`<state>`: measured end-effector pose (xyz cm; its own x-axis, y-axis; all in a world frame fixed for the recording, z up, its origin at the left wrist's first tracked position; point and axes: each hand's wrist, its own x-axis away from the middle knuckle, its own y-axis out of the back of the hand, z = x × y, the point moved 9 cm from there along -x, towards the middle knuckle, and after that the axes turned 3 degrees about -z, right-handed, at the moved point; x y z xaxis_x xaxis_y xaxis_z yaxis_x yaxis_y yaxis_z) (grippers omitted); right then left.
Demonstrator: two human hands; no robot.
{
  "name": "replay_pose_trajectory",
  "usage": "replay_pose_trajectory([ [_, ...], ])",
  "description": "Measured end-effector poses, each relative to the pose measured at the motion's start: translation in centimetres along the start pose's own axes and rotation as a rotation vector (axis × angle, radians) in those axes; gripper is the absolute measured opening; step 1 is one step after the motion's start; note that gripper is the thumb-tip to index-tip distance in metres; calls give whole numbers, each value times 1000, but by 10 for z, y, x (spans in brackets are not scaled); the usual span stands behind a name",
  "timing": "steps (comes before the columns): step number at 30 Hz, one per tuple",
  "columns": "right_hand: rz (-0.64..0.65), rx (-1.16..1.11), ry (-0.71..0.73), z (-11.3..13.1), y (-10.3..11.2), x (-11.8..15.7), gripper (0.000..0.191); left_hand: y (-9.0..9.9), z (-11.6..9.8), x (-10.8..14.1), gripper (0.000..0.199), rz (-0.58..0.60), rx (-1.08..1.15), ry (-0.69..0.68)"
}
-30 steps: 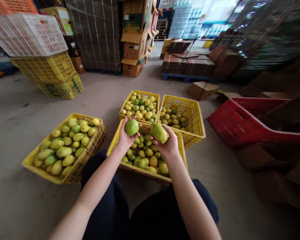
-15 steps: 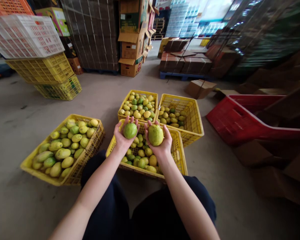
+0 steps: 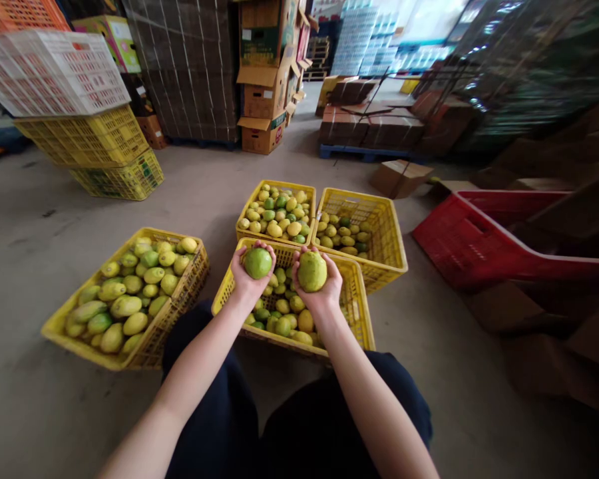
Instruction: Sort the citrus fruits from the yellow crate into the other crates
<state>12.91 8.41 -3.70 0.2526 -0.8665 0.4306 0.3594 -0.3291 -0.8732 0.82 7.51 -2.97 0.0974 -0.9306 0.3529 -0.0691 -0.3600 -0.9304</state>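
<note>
In my left hand (image 3: pixel 246 279), palm up with the fingers curled round it, rests a smooth green lemon (image 3: pixel 258 263). My right hand (image 3: pixel 327 293) cups a larger, bumpy yellow-green lemon (image 3: pixel 312 271), its fingers wrapped about the sides. Both hands are held side by side above the near yellow crate (image 3: pixel 360 306), which contains green and yellow lemons (image 3: pixel 283 325). Behind it stand a yellow crate (image 3: pixel 275 182) full of lemons and another yellow crate (image 3: pixel 387 233) with fewer lemons at its left side. My forearms and hands hide part of the near crate.
To the left a yellow crate (image 3: pixel 190 293) is heaped with lemons. A red crate (image 3: pixel 479 246) and cardboard boxes (image 3: pixel 509 313) are on the right. Stacked crates (image 3: pixel 100 136) stand at the back left, and boxes on a blue pallet (image 3: pixel 364 153) farther back.
The fingers of both hands have curled in more closely around the lemons. The right hand's lemon has turned slightly. The crates have stayed put.
</note>
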Motion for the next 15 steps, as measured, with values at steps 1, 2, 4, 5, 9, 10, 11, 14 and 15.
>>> replay_pose_trajectory([
  [1,-8,-6,-1,0,1,0,15,-1,0,0,26,4,-11,-6],
  [2,-17,-11,-2,-1,1,-1,16,-2,-1,1,27,8,-22,-13],
  [4,-30,-18,-4,-1,2,-1,17,-3,-2,2,29,12,-38,-32],
  [5,-34,-19,-6,-1,3,-1,17,-3,-3,3,29,10,-44,-40],
  [9,-54,-15,-13,-2,4,-1,17,-4,-4,4,29,5,-64,-56],
  [10,-60,-13,-14,-3,4,-1,18,-4,-4,4,29,8,-69,-52],
  [11,-65,-12,-14,-3,5,-1,18,-4,-3,4,29,10,-71,-46],
  [14,-63,-10,-11,-4,5,-1,19,-2,0,2,27,5,-61,-9],
  [15,-60,-9,-11,-4,4,-1,19,-1,1,1,26,1,-49,2],
])
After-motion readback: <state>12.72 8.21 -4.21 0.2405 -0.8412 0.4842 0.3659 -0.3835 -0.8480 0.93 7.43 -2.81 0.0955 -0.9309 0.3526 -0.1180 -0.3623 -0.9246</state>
